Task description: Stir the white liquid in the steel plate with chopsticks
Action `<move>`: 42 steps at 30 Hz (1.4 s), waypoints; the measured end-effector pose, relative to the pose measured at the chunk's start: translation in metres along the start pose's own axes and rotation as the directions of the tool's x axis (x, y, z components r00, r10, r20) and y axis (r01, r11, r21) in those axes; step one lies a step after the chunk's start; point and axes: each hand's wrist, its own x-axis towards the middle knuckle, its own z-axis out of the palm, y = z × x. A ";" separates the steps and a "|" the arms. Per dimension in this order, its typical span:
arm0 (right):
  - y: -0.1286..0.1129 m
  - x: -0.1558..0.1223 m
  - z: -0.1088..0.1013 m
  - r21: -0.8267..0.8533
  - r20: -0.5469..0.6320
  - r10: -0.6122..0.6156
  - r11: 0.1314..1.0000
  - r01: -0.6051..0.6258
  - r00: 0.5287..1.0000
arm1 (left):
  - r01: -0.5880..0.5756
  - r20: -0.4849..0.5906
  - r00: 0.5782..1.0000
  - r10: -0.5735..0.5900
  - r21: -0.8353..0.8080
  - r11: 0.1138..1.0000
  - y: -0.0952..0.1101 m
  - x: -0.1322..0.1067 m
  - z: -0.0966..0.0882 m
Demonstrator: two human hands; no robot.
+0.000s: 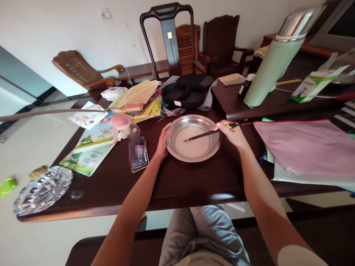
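A round metal plate (177,153) with a pale liquid in it sits on the dark wooden table (180,184) in front of me. My left hand (163,142) rests against the plate's left rim. My right hand (234,135) is at the plate's right rim and grips a pair of dark chopsticks (206,134). Their tips reach over the middle of the plate, at or just above the liquid.
A phone (138,155) lies left of the plate, beside booklets (94,142) and a pink object (122,121). A glass ashtray (41,190) sits at the table's left corner. A green thermos (273,61), a black tray (185,94) and a pink folder (307,146) lie behind and right.
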 end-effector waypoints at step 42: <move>0.007 0.001 -0.009 -0.016 -0.192 -0.022 1.000 0.019 0.981 | 0.030 -0.005 1.000 -0.030 -0.048 0.998 0.001 0.000 0.000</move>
